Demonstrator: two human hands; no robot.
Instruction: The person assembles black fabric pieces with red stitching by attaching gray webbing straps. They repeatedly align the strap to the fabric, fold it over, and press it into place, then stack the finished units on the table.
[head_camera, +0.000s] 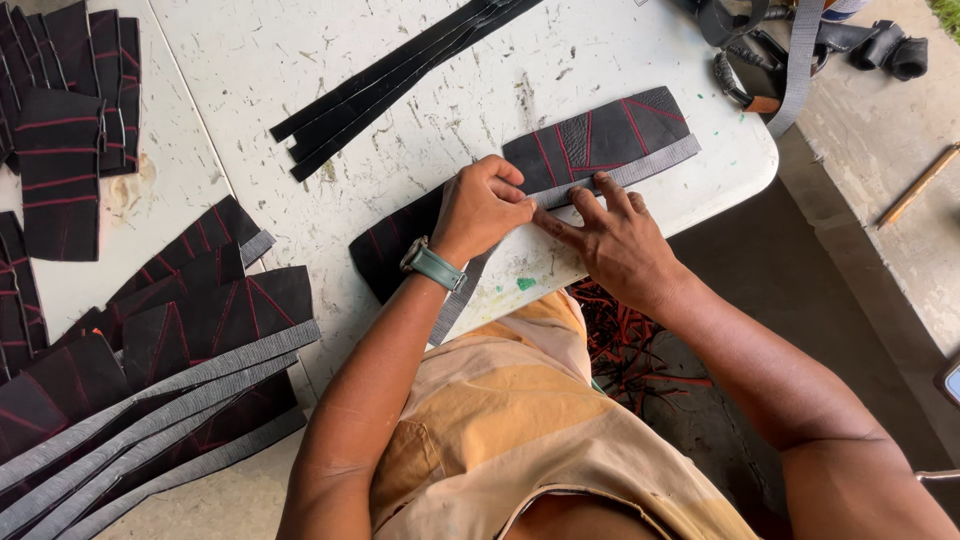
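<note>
A long black leather panel with red stitched lines (590, 135) lies near the front edge of the scuffed white table (400, 60), a grey webbing strip (640, 168) running along its near edge. The left hand (482, 208), a green-strapped watch on its wrist, is curled into a loose fist pressing on the panel's middle. Just right of it, the right hand (615, 240) lies flat, fingers spread, fingertips on the strip. Far left of the panel sits a stack of similar finished pieces (170, 380). Beyond the panel lie long plain black strips (390, 80).
</note>
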